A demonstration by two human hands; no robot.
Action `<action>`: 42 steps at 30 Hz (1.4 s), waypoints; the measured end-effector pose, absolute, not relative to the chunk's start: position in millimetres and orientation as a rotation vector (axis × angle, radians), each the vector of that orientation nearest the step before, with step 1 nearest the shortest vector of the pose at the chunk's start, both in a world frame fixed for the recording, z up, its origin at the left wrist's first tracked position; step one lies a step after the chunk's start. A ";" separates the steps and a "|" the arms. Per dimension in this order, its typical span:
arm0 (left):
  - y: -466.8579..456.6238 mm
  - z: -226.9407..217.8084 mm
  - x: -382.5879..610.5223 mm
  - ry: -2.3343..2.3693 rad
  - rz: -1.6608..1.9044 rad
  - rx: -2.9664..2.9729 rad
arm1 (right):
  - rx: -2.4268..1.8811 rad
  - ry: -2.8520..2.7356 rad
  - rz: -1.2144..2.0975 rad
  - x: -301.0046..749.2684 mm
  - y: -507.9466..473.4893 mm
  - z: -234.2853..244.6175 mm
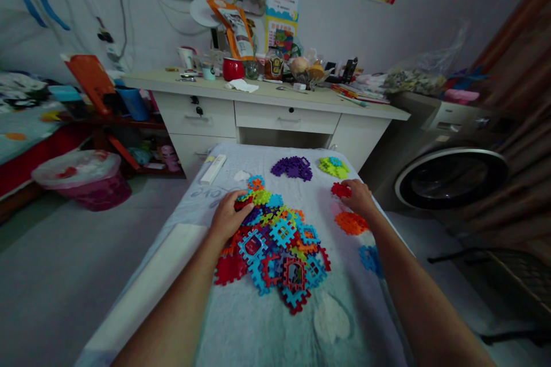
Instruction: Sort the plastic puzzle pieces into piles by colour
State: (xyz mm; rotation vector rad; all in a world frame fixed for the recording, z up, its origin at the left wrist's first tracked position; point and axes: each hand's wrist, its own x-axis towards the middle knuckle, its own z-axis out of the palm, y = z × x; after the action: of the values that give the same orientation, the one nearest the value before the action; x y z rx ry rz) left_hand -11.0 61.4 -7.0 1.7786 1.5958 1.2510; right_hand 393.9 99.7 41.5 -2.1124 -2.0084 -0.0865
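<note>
A mixed pile of flat, notched plastic building pieces [283, 232] in blue, red, orange, green and purple lies on the cloth-covered table. At its upper left edge is my left hand [229, 217], thumb and fingers closed around a red piece [243, 204]. My right hand [360, 199] reaches to the table's right side, its fingertips closed on a red notched piece [340, 189]. Near that hand lie orange pieces [350, 223] and blue pieces [370, 259], the latter partly behind my forearm. Farther back are purple pieces [293, 168] and a green group [333, 167] topped with blue.
A white strip-shaped object [214, 169] lies at the table's far left corner. Behind stands a white desk [284, 120] crowded with household items. A washing machine [447, 155] is to the right, and a pink lined bin [86, 180] to the left.
</note>
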 end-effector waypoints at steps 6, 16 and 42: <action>60.7 -7.3 -10.7 1.579 1.260 1.774 | -2.203 -1.970 -0.108 394.3 101.8 36.0; 59.9 -2.9 -10.0 1.596 1.249 1.729 | -1.912 -1.990 0.007 346.0 77.8 44.0; 66.2 -14.9 -14.9 1.605 1.293 1.799 | -1.413 -1.780 1.043 214.1 105.7 23.4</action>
State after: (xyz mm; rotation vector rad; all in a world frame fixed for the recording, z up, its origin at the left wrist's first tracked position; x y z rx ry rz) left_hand -14.9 66.2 -14.9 1.7986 1.6051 1.2929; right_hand 214.1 105.7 23.4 -1.4130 -1.7805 1.0428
